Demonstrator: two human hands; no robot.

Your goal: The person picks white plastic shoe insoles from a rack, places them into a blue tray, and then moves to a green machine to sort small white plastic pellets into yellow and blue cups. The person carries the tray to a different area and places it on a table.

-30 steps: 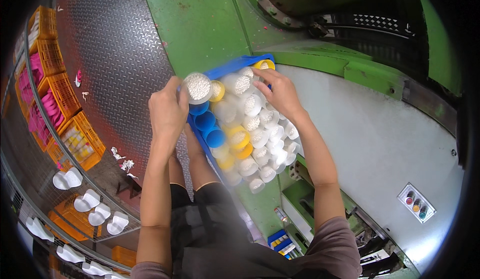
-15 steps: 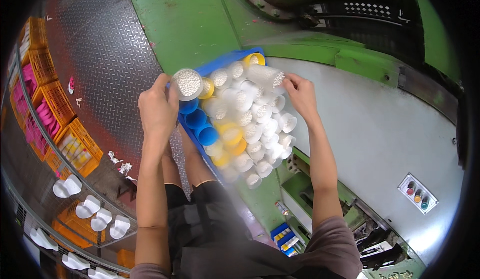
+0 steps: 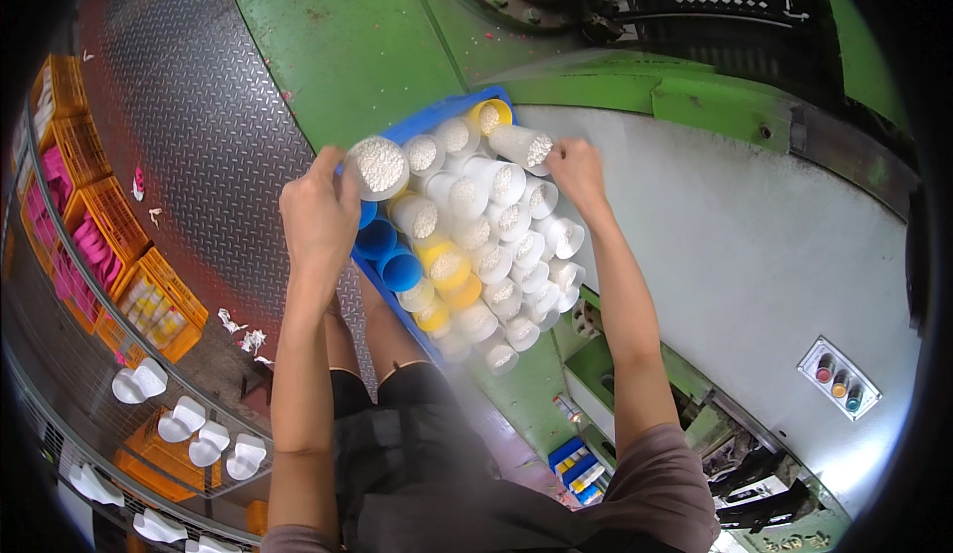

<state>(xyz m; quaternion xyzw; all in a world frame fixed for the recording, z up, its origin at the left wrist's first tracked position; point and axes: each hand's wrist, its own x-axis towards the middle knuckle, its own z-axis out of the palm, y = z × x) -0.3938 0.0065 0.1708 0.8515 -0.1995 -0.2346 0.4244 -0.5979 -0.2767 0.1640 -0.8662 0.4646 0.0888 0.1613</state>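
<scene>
In my left hand (image 3: 320,217), closed at the far left corner of a blue tray (image 3: 447,108), is a translucent white cup (image 3: 378,168) with white pellets in its mouth. My right hand (image 3: 579,170) pinches the rim of another pellet-filled translucent cup (image 3: 514,142), which leans over the tray's far side. Below both hands the tray is packed with several white cups (image 3: 506,184), mostly tilted and showing pellets. Among them are yellow cups (image 3: 463,292) and, along the left edge, blue cups (image 3: 401,269) with no pellets visible. My fingertips are partly hidden.
A grey metal surface (image 3: 735,206) with a button panel (image 3: 839,378) lies right, beside green machinery (image 3: 715,111). At left are orange crates (image 3: 109,217) of pink and white items, a wire rack (image 3: 213,474) with white pieces, and a tread-plate floor (image 3: 189,67) with scraps.
My right hand has come a little left and closer to the tray. The left-hand cup has shifted slightly right. Both hands still hold their cups; the whole view has turned slightly.
</scene>
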